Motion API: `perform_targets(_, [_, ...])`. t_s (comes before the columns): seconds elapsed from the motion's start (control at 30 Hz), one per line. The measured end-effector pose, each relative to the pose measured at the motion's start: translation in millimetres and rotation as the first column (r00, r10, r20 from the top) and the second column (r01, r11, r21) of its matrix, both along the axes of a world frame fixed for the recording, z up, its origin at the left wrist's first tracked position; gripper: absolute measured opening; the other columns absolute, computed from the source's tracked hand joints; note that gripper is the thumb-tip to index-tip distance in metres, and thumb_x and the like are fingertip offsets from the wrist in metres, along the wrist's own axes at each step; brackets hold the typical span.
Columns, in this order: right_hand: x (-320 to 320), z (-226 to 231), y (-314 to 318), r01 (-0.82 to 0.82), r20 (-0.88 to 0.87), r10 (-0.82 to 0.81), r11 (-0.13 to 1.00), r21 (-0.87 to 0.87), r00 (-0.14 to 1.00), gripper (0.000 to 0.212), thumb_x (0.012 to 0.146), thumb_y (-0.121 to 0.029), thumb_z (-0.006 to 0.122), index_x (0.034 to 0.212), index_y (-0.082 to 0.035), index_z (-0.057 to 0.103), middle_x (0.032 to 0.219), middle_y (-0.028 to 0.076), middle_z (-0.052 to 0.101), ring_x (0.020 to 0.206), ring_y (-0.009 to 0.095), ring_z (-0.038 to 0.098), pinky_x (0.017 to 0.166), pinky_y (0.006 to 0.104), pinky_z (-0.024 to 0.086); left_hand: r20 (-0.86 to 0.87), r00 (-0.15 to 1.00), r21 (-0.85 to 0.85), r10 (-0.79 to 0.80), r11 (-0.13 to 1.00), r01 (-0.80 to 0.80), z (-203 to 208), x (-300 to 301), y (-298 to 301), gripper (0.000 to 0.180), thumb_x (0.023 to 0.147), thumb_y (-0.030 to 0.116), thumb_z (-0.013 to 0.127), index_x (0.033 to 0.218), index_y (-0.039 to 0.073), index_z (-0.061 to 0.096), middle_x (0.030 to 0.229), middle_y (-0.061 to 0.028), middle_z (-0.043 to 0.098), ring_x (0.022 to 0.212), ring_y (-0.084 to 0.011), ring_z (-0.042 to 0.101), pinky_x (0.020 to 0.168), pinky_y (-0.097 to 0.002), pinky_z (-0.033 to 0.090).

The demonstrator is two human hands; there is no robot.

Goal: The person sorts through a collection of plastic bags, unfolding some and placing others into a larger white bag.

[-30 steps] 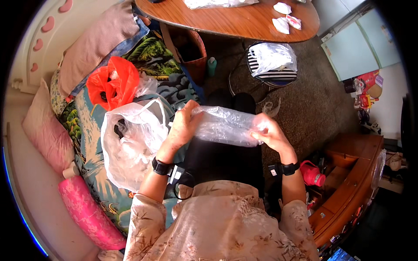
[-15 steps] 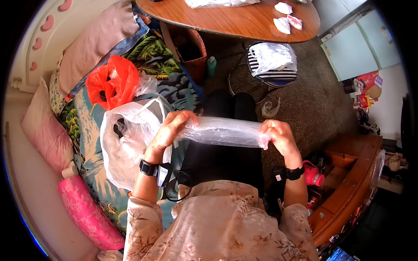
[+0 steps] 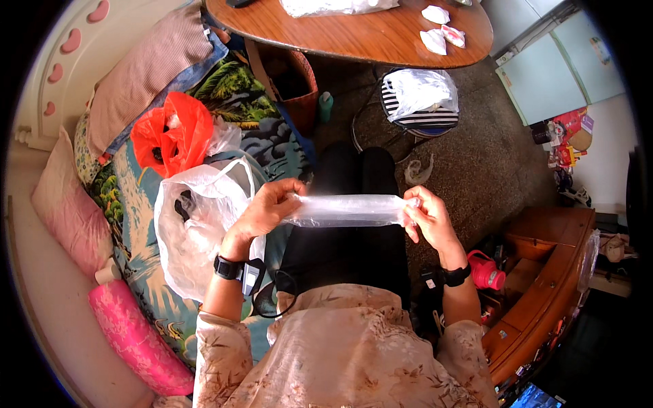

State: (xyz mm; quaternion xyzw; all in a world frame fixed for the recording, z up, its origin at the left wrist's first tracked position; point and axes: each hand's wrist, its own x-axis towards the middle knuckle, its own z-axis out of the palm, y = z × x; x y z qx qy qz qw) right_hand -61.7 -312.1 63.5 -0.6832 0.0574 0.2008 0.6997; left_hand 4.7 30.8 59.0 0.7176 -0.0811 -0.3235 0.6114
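Note:
A clear plastic bag (image 3: 348, 210), folded into a long narrow strip, is stretched level above my dark-trousered lap. My left hand (image 3: 271, 204) grips its left end between thumb and fingers. At the other end my right hand (image 3: 430, 216) pinches the plastic, with a bit of it bunched at the fingertips. Beside my left forearm, a white plastic bag (image 3: 178, 255) lies open on the bed, holding crumpled clear plastic and something black. Behind that sits a red plastic bag (image 3: 183, 139), with crumpled clear plastic next to it.
Ahead stands a wooden table (image 3: 326, 37) with several small white folded bundles. A striped stool (image 3: 422, 121) carries white plastic. To the right is a wooden cabinet (image 3: 544, 285) with a pink bottle (image 3: 486, 272) nearby. Pillows and a pink bolster (image 3: 139, 336) line the bed's left side.
The plastic strip has become narrower and straighter between my hands. My right hand has shifted its fingers on its end, and the view has moved slightly.

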Motion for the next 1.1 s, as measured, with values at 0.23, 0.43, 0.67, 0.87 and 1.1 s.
perform_targets(0.23, [-1.3, 6.9, 0.8, 0.036, 0.01, -0.044, 0.92, 0.391, 0.999, 0.021, 0.094, -0.006, 0.051, 0.092, 0.007, 0.067, 0.087, 0.012, 0.064, 0.068, 0.017, 0.063, 0.063, 0.0303, 0.058, 0.233, 0.971, 0.11, -0.055, 0.994, 0.03, -7.8, -4.5, 13.5, 0.013, 0.085, -0.005, 0.052, 0.078, 0.001, 0.061, 0.074, 0.0024, 0.057, 0.07, -0.0052, 0.047, 0.062, -0.0223, 0.038])
perform_targets(0.43, [-4.4, 29.9, 39.0, -0.235, 0.361, 0.348, 0.917, -0.322, 0.865, 0.009, 0.089, 0.005, 0.06, 0.093, 0.004, 0.067, 0.094, 0.012, 0.066, 0.07, 0.016, 0.066, 0.062, 0.0274, 0.055, 0.73, 0.64, 0.503, -0.24, 0.822, -0.265, 19.2, -13.1, -16.3, 0.064, 0.071, 0.011, 0.075, 0.128, 0.005, 0.047, 0.144, -0.0247, 0.038, 0.137, -0.0391, 0.033, 0.111, -0.051, 0.029])
perform_targets(0.67, [-2.7, 40.6, 44.6, -0.286, 0.367, 0.427, 0.879, -0.381, 0.826, 0.012, 0.089, 0.006, 0.058, 0.097, 0.004, 0.066, 0.092, 0.01, 0.065, 0.07, 0.018, 0.065, 0.063, 0.0281, 0.053, 0.631, 0.671, 0.402, -0.389, 0.904, 0.147, -0.9, -35.9, -67.3, 0.011, 0.087, 0.013, 0.06, 0.092, 0.005, 0.055, 0.063, -0.0153, 0.061, 0.063, -0.0385, 0.064, 0.054, -0.0454, 0.049])
perform_targets(0.87, [1.1, 58.3, 57.6, -0.085, 0.486, 0.535, 0.728, -0.68, 0.691, 0.073, 0.071, -0.018, 0.084, 0.132, -0.009, 0.044, 0.129, 0.02, 0.051, 0.123, 0.038, 0.047, 0.105, 0.0477, 0.036, 0.672, 0.531, 0.625, -0.517, 0.78, -0.031, 3.5, -49.9, -82.9, 0.006, 0.083, 0.01, 0.059, 0.084, 0.004, 0.06, 0.06, -0.0137, 0.062, 0.055, -0.0309, 0.066, 0.048, -0.0407, 0.052])
perform_targets(1.1, [-5.1, 14.9, 73.2, -0.442, 0.227, 0.655, 0.686, -0.579, 0.721, 0.021, 0.093, -0.015, 0.06, 0.11, -0.003, 0.057, 0.091, 0.023, 0.065, 0.087, 0.043, 0.062, 0.068, 0.0446, 0.05, 0.628, 0.53, 0.626, -0.57, 0.774, 0.092, 22.9, -42.7, -59.2, 0.011, 0.087, 0.014, 0.058, 0.091, 0.004, 0.058, 0.065, -0.016, 0.062, 0.06, -0.0352, 0.063, 0.053, -0.0441, 0.048])
